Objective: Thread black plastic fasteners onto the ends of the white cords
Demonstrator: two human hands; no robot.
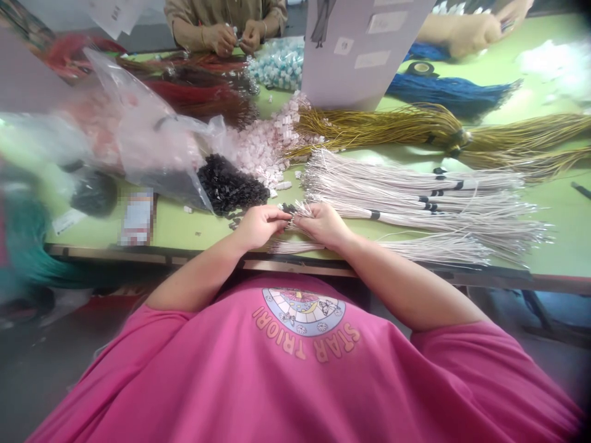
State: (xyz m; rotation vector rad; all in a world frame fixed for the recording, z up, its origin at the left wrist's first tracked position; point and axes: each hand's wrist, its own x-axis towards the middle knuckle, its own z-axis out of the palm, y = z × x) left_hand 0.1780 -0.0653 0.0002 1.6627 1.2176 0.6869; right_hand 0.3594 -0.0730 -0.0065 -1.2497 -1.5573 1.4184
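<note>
At the table's front edge, my left hand [261,226] and my right hand [324,225] nearly touch. My left fingers are pinched on a small black plastic piece [289,208], partly covered by the fingertips. My right hand is closed around the ends of several white wires [302,209]. Just behind my left hand is a heap of small black plastic pieces [231,184], with a few loose ones near my wrist. Bundles of white wires [406,191], banded with black tape, stretch to the right of my right hand. More white wires [434,249] lie under my right forearm.
Pale pink plastic pieces [272,135] spread behind the black heap, beside a clear plastic bag [157,147]. Yellow wires [392,129] and blue wires [452,92] lie farther back. A light upright panel [360,55] stands there. Co-workers' hands [235,38] work across the table.
</note>
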